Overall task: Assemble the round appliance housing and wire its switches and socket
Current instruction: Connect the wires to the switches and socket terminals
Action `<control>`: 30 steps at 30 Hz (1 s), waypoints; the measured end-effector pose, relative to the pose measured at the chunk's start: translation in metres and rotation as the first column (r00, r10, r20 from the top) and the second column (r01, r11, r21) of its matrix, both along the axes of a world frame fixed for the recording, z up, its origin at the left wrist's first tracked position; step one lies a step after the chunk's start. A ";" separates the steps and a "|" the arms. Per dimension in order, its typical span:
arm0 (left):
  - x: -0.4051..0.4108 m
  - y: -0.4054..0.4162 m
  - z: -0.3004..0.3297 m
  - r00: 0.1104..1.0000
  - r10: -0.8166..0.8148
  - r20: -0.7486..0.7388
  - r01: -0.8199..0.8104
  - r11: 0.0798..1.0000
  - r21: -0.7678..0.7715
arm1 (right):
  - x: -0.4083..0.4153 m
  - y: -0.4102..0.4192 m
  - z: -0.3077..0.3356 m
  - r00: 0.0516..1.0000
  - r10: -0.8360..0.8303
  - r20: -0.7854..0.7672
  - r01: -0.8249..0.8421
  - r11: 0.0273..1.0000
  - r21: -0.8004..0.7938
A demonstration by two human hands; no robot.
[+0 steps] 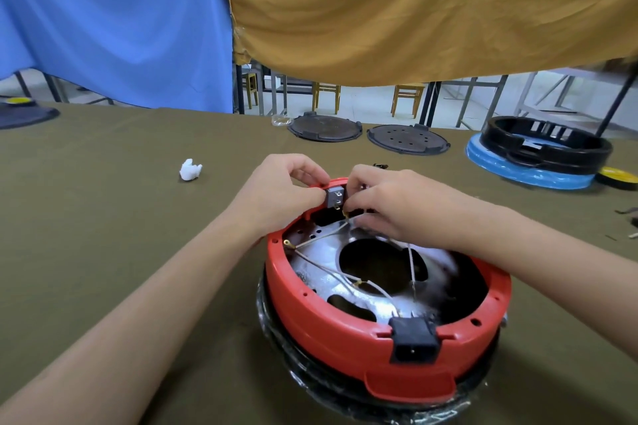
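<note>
A round red housing lies open side up on the olive table, with a silver metal plate and thin white wires inside. A black power socket sits in its near rim. At the far rim my left hand pinches a small grey switch. My right hand pinches a wire end with a brass terminal just below the switch's tabs.
Two dark round base plates lie at the table's far edge. A black housing on a blue wrapped ring and a yellow disc stand at the right. A white crumpled scrap lies to the left.
</note>
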State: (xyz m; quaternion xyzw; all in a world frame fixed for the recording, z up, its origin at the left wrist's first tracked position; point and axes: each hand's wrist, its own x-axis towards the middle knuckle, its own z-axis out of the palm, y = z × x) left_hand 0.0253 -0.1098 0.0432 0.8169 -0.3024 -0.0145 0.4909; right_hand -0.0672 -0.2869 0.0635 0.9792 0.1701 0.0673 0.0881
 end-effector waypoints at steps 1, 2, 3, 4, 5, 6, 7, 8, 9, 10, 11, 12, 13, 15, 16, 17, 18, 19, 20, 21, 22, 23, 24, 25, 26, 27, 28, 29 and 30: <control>-0.001 0.000 0.001 1.000 -0.003 -0.005 0.003 1.000 0.010 | 0.000 0.001 -0.001 1.000 -0.005 0.008 0.005 1.000 -0.020; -0.002 0.001 0.002 1.000 -0.009 -0.017 0.009 1.000 0.020 | 0.000 0.002 -0.001 1.000 -0.002 0.017 0.003 0.999 -0.038; -0.003 0.003 0.004 0.999 -0.017 -0.035 0.018 0.999 0.028 | 0.000 0.002 -0.001 1.000 0.007 0.027 -0.006 0.999 -0.051; -0.003 0.004 0.005 0.998 -0.028 -0.055 0.029 0.999 0.029 | -0.001 0.002 0.001 0.999 0.018 0.038 -0.015 0.998 -0.056; -0.004 0.006 0.006 0.997 -0.039 -0.071 0.041 0.999 0.028 | 0.000 0.001 0.004 0.998 0.026 0.050 -0.023 0.998 -0.054; -0.003 0.007 0.007 0.996 -0.049 -0.080 0.052 0.998 0.026 | 0.001 0.000 0.008 0.998 0.032 0.062 -0.029 0.999 -0.046; -0.003 0.007 0.007 0.995 -0.056 -0.083 0.059 0.998 0.025 | 0.001 -0.002 0.011 0.996 0.037 0.075 -0.035 0.999 -0.037; -0.003 0.008 0.006 0.995 -0.058 -0.081 0.060 0.998 0.020 | 0.003 -0.003 0.012 0.996 0.043 0.083 -0.040 0.999 -0.033; -0.002 0.008 0.006 0.996 -0.057 -0.074 0.058 0.998 0.015 | 0.003 -0.004 0.011 0.996 0.048 0.080 -0.045 0.998 -0.036; -0.002 0.008 0.006 0.996 -0.056 -0.065 0.056 0.998 0.011 | 0.004 -0.003 0.009 0.996 0.051 0.068 -0.048 0.998 -0.048; -0.002 0.008 0.006 0.997 -0.055 -0.057 0.055 0.998 0.009 | 0.004 -0.002 0.005 0.997 0.051 0.050 -0.048 0.997 -0.063; -0.002 0.007 0.006 0.997 -0.059 -0.049 0.059 0.998 0.006 | 0.004 -0.002 0.002 0.998 0.048 0.034 -0.046 0.996 -0.071; -0.003 0.007 0.007 0.997 -0.064 -0.037 0.065 0.998 0.007 | 0.004 -0.002 -0.001 0.999 0.042 0.025 -0.040 0.997 -0.065; -0.004 0.008 0.008 0.998 -0.071 0.002 0.070 0.997 0.029 | 0.004 -0.003 -0.001 0.999 0.026 0.037 -0.025 0.999 -0.032; -0.004 0.007 0.008 0.997 -0.070 0.024 0.069 0.997 0.047 | 0.003 -0.003 0.000 0.998 0.019 0.058 -0.018 1.000 -0.022; -0.004 0.007 0.008 0.997 -0.070 0.045 0.067 0.996 0.066 | 0.003 -0.002 0.000 0.997 0.015 0.080 -0.013 1.000 -0.020; -0.004 0.008 0.008 0.996 -0.071 0.063 0.065 0.994 0.083 | 0.003 -0.001 -0.001 0.995 0.015 0.097 -0.012 1.000 -0.028; -0.005 0.008 0.008 0.995 -0.074 0.072 0.067 0.993 0.095 | 0.003 0.000 -0.002 0.994 0.015 0.107 -0.011 0.999 -0.043; -0.005 0.009 0.009 0.994 -0.078 0.074 0.070 0.992 0.103 | 0.003 0.002 -0.003 0.994 0.014 0.110 -0.007 0.998 -0.060; -0.006 0.010 0.010 0.994 -0.083 0.073 0.075 0.991 0.110 | 0.003 0.004 -0.003 0.994 0.008 0.113 0.000 0.998 -0.069; -0.006 0.011 0.010 0.994 -0.086 0.072 0.077 0.990 0.115 | 0.003 0.005 -0.003 0.993 -0.002 0.118 0.010 0.998 -0.068; -0.007 0.011 0.010 0.994 -0.086 0.074 0.076 0.990 0.119 | 0.003 0.006 -0.002 0.993 -0.015 0.121 0.022 0.998 -0.061; -0.007 0.011 0.010 0.994 -0.084 0.076 0.075 0.990 0.119 | 0.003 0.006 -0.002 0.992 -0.025 0.120 0.031 0.998 -0.054; -0.007 0.011 0.009 0.994 -0.082 0.075 0.073 0.991 0.115 | 0.003 0.006 -0.003 0.993 -0.031 0.115 0.037 0.998 -0.054; -0.007 0.010 0.009 0.994 -0.081 0.072 0.073 0.991 0.109 | 0.004 0.006 -0.003 0.994 -0.032 0.109 0.038 0.998 -0.056; -0.008 0.010 0.009 0.994 -0.081 0.070 0.073 0.992 0.103 | 0.004 0.006 -0.004 0.994 -0.032 0.104 0.038 0.998 -0.056; -0.008 0.009 0.008 0.994 -0.080 0.068 0.073 0.992 0.099 | 0.004 0.006 -0.004 0.994 -0.032 0.104 0.037 0.998 -0.050; -0.008 0.009 0.008 0.995 -0.077 0.067 0.070 0.993 0.097 | 0.004 0.006 -0.005 0.993 -0.032 0.109 0.037 0.998 -0.042; -0.008 0.009 0.008 0.995 -0.074 0.065 0.068 0.993 0.094 | 0.004 0.006 -0.005 0.993 -0.032 0.117 0.036 0.999 -0.033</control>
